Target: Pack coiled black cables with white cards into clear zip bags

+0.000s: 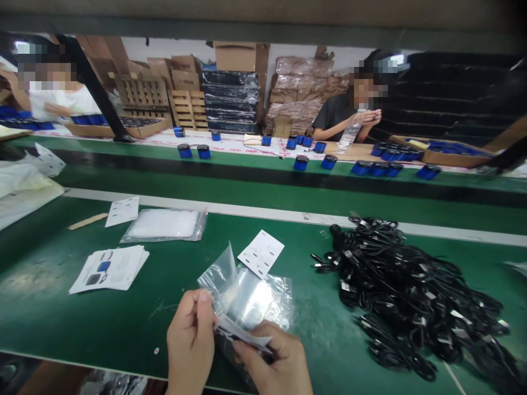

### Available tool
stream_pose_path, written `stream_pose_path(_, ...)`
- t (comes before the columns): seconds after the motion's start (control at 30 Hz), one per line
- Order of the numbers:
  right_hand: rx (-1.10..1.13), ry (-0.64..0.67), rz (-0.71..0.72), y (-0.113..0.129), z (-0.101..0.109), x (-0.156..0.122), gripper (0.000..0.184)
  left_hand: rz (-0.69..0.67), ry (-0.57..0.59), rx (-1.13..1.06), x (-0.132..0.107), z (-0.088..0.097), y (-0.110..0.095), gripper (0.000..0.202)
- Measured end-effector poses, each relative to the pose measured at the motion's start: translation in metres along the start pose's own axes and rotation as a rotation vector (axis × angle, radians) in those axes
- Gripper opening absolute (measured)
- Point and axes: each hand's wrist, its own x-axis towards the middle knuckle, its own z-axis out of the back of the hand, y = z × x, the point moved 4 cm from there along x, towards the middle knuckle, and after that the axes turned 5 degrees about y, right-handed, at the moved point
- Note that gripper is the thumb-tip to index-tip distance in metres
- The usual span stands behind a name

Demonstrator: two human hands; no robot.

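Note:
My left hand (pixel 190 340) and my right hand (pixel 274 362) pinch a clear plastic zip bag (pixel 247 293) low on the green workbench (pixel 102 323). A folded white paper strip (pixel 242 333) lies between my hands at the bag's mouth, partly hidden by my fingers. Just beyond the bag rests a white printed card (pixel 261 253). To the left sit a stack of printed leaflets (pixel 109 269) and a sealed bag of white material (pixel 164 225). A large heap of black cables (pixel 407 296) lies to the right of my right hand, apart from it.
Across the bench, a co-worker (pixel 346 112) holds a plastic bottle (pixel 349 131), and another person (pixel 61 99) sits at the far left. Several blue cylindrical canisters (pixel 321 162) stand along a far belt, with cardboard boxes and wooden pallets (pixel 187 109) behind.

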Motion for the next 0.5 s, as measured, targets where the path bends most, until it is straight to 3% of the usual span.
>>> stream_pose_path(0.1, -0.116, -0.131, 0.238, 0.019, 0.012, -0.002, 0.022, -0.004, 0.05, -0.004, -0.002, -0.004, 0.004, 0.027)
stream_pose_path(0.23, -0.218, -0.21, 0.479, 0.03, 0.015, -0.007, 0.019, -0.051, 0.12, -0.011, -0.009, -0.01, 0.007, 0.023)
stream_pose_path(0.4, -0.401, -0.269, 0.719, 0.03, 0.017, -0.013, 0.018, -0.112, 0.144, -0.012, -0.017, -0.014, 0.011, 0.014)
stream_pose_path(0.5, -0.448, -0.266, 0.783, 0.03, 0.019, -0.013, 0.021, -0.139, 0.164, -0.006, -0.021, -0.016, 0.015, 0.011)
